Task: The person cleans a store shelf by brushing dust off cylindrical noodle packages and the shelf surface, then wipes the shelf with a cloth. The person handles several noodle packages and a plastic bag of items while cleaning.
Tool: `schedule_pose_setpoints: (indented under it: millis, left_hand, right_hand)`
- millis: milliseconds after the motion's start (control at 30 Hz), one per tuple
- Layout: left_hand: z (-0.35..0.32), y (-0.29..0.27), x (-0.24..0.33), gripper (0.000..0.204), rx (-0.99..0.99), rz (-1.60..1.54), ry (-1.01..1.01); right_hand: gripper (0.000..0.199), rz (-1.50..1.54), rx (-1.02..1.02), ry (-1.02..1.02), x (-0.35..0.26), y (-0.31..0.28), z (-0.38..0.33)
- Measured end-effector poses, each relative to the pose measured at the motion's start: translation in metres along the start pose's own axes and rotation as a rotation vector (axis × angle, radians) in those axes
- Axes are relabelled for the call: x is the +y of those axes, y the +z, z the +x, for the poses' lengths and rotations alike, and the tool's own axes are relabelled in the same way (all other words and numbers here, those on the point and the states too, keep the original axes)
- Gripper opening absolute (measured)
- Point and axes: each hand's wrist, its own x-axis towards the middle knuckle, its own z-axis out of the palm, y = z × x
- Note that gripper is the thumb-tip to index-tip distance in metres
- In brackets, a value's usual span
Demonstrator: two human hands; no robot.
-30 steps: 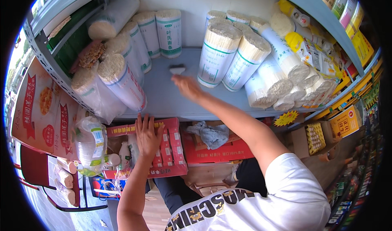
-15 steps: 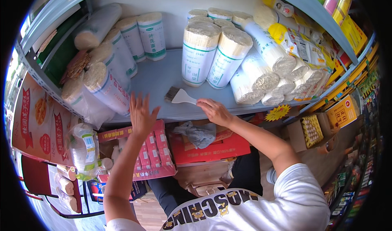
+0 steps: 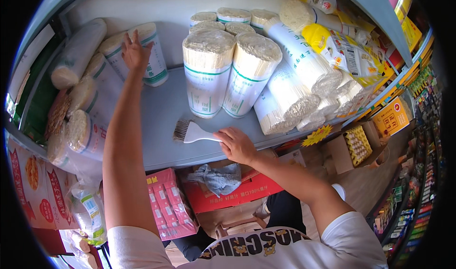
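Observation:
In my right hand (image 3: 236, 144) is the white handle of a flat brush (image 3: 196, 133), its dark bristles pointing left, low over the front of the blue-grey shelf (image 3: 159, 112). My left hand (image 3: 136, 53) reaches to the back left, fingers spread, in front of a paper-wrapped bundle of dried noodles (image 3: 156, 64). Whether its fingertips touch the wrapper, I cannot tell. More noodle bundles (image 3: 92, 136) lean along the left side. Upright noodle bundles (image 3: 206, 91) stand mid-shelf, just behind the brush.
Noodle bundles lie stacked (image 3: 294, 98) on the right, with a yellow-and-white bag (image 3: 342, 55) on top. Below the shelf edge are a grey cloth (image 3: 221, 177) on a red carton (image 3: 237, 197), pink boxes (image 3: 171, 205), and an egg carton (image 3: 358, 146).
My left hand has moved from the shelf's front edge back to the noodle bundle at the rear left. My right hand still holds the brush. The whole view has shifted.

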Motion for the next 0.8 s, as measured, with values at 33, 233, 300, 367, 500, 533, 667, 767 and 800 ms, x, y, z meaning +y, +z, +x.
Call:
schedule_pose_setpoints:
  millis: [33,233,300,367,500,533,667,767,800]
  left_hand:
    - [0.005,0.006,-0.004,0.069,0.009,0.037,-0.001]
    - [0.002,0.023,-0.016,0.053,0.079,-0.102,0.077]
    - [-0.002,0.019,-0.016,0.052,0.084,-0.137,0.114]
    - [-0.004,0.011,-0.017,0.051,0.107,-0.149,0.166]
    - [-0.028,-0.011,0.003,0.051,0.148,-0.241,0.204]
    - [-0.034,-0.016,0.005,0.054,0.165,-0.255,0.205]
    - [-0.047,-0.024,0.005,0.071,0.258,-0.508,0.08]
    - [-0.042,-0.021,-0.009,0.081,0.342,-0.455,0.324]
    - [-0.039,-0.018,-0.013,0.083,0.219,-0.451,0.287]
  right_hand:
    - [0.04,-0.003,-0.005,0.003,0.0,0.0,0.0]
    - [0.038,0.004,0.019,-0.013,0.001,0.002,-0.001]
    - [0.038,0.013,0.028,-0.023,0.002,0.002,0.001]
    - [0.037,0.031,0.049,-0.021,0.001,0.004,0.002]
    - [0.037,0.029,0.043,-0.01,0.002,0.002,0.001]
    - [0.037,0.031,0.042,-0.014,0.002,0.002,0.001]
    - [0.036,0.036,0.04,-0.022,0.002,0.003,0.002]
    - [0.037,0.028,0.044,-0.022,0.001,0.002,0.003]
    - [0.037,0.023,0.046,-0.021,0.001,0.001,0.002]
